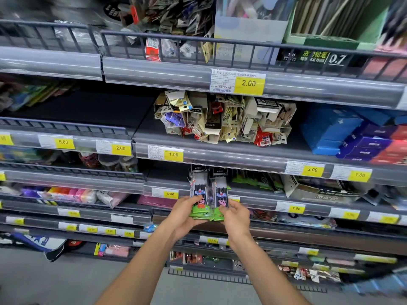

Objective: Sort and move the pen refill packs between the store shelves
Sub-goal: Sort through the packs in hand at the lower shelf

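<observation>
Refill packs (209,194) with a cartoon pig and green lower edges stood upright as a small bundle, gripped from both sides in front of the shelving, level with the shelf edge that carried the 5.00 price tag (170,194). The left hand (185,214) had its fingers curled round the bundle's lower left side with the thumb across the front, and the right hand (234,216) pinched the lower right side with bent fingers, so both were closed on the same stack and neither was free. Behind and above the packs sat the middle shelf (242,150), where a loose heap of carded stationery packs (222,119) lay next to blue boxes (330,130); on the third shelf, just right of the bundle, green-topped packs (253,179) lay beside a white display carton (319,190). Judged from this, the step in hand was carrying a gathered stack between shelves, with placement not yet done. Which shelf was the target could not be told; the next move would call for keeping the cards squared together, tipping their tops under the shelf lip, and setting them down without fanning them out
</observation>
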`<state>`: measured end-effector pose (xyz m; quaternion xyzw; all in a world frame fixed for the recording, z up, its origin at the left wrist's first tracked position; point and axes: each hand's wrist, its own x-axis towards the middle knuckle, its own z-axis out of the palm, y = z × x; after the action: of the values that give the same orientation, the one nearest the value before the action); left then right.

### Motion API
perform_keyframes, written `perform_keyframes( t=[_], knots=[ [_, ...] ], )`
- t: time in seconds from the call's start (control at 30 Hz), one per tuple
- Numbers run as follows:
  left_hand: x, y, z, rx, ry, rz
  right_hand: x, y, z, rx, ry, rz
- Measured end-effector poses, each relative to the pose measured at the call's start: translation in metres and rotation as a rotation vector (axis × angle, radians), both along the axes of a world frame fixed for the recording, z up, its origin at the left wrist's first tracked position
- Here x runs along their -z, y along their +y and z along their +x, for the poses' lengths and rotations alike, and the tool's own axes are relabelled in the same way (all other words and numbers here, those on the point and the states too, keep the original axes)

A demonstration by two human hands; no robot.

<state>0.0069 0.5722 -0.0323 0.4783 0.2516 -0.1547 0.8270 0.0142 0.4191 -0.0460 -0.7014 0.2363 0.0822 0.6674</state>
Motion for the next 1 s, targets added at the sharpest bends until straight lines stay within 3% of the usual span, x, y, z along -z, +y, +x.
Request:
perform_keyframes(
  t=[0.13, 0.23, 0.33, 0.47, 0.6, 0.77, 0.87, 1.0],
  knots=[
    [0.005, 0.013, -0.005, -0.017, -0.032, -0.040, -0.005, -0.007, 0.000, 0.143, -0.008, 0.007],
    [0.008, 0.019, -0.006, -0.051, -0.052, -0.009, -0.012, -0.011, -0.001, 0.212, 0.009, 0.247],
    [0.007, 0.013, -0.005, -0.010, -0.078, 0.070, -0.020, 0.002, -0.009, 0.072, -0.013, 0.308],
    [0.002, -0.001, -0.001, -0.042, -0.086, -0.010, -0.021, 0.028, -0.016, -0.064, -0.050, 0.125],
    [0.003, -0.003, 0.000, -0.028, -0.101, 0.010, -0.021, 0.031, -0.013, -0.263, -0.119, -0.261],
    [0.003, -0.001, 0.002, -0.008, -0.085, 0.036, -0.027, 0.026, -0.005, -0.531, -0.173, -0.410],
    [0.006, 0.005, 0.003, 0.000, -0.074, 0.010, -0.032, 0.015, 0.011, -0.391, -0.246, -0.365],
    [0.005, 0.015, 0.000, -0.006, -0.072, -0.038, -0.037, 0.004, 0.052, -0.267, -0.310, -0.817]
  ],
)
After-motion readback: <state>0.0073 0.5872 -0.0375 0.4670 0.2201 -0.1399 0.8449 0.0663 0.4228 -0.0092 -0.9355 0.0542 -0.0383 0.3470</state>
